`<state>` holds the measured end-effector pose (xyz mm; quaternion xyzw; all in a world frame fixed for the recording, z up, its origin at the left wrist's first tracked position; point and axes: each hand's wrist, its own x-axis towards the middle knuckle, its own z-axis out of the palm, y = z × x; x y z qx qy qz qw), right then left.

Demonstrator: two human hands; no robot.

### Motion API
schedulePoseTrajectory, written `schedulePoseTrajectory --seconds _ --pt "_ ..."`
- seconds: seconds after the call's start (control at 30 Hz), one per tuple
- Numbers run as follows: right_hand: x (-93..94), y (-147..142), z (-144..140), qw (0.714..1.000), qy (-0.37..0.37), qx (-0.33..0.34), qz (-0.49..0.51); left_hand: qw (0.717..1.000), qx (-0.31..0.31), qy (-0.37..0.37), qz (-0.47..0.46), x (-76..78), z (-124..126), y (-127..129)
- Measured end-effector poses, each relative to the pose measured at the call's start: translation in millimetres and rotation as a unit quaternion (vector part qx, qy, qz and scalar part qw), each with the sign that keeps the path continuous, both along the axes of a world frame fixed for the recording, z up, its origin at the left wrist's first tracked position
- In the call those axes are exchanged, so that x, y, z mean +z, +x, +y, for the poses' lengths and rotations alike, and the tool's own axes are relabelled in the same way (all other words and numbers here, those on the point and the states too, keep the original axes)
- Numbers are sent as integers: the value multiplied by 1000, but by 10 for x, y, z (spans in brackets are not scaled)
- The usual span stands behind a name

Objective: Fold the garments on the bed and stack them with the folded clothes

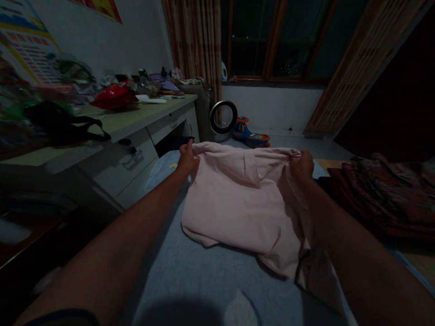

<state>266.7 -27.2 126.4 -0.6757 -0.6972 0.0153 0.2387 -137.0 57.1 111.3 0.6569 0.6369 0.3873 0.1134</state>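
Observation:
A pale pink garment [234,208] stretches between my two hands over a grey-blue padded surface [190,276]. Its far edge is pulled wide, and a fold hangs near the middle. My left hand [188,159] is closed on the garment's far left corner. On the far right corner, my right hand [302,165] grips bunched cloth. The lower part of the garment droops onto the padded surface, with a greyish piece of cloth [321,276] under my right forearm. The exact kind of garment cannot be made out in the dim light.
A cluttered desk [136,120] with a red bag [115,96] and a black bag [64,122] runs along the left. Folded dark red cloth [390,194] is piled at right. Beyond are a round-framed fan [211,118] and a blue ride-on toy [249,136] below the window.

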Motion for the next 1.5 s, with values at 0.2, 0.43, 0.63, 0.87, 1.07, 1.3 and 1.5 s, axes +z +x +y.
schedulePoseTrajectory --seconds 0.2,0.43,0.63,0.87,1.07,1.3,1.5 --pt "-117 48 -319 1000 -14 6 -15 994 -17 -94 -47 -527 -511 143" --pt "-218 -164 -1366 986 -93 136 26 922 -1 -271 -276 -686 -1615 -105" --pt "-426 -526 -2258 961 -173 202 -76 860 -64 -246 -443 -699 -2192 139" --pt "-556 -417 -2286 980 -77 131 -131 858 -74 -228 -453 -523 -2409 190" --pt "-68 -460 -2281 984 -90 150 12 846 -81 -237 -470 -49 -2500 -285" --pt "-230 -292 -2451 972 -118 200 -43 996 71 -44 -40 -374 -2520 -570" --pt "-612 -135 -2630 969 -146 104 -171 929 -352 -52 106 -549 -2999 128"
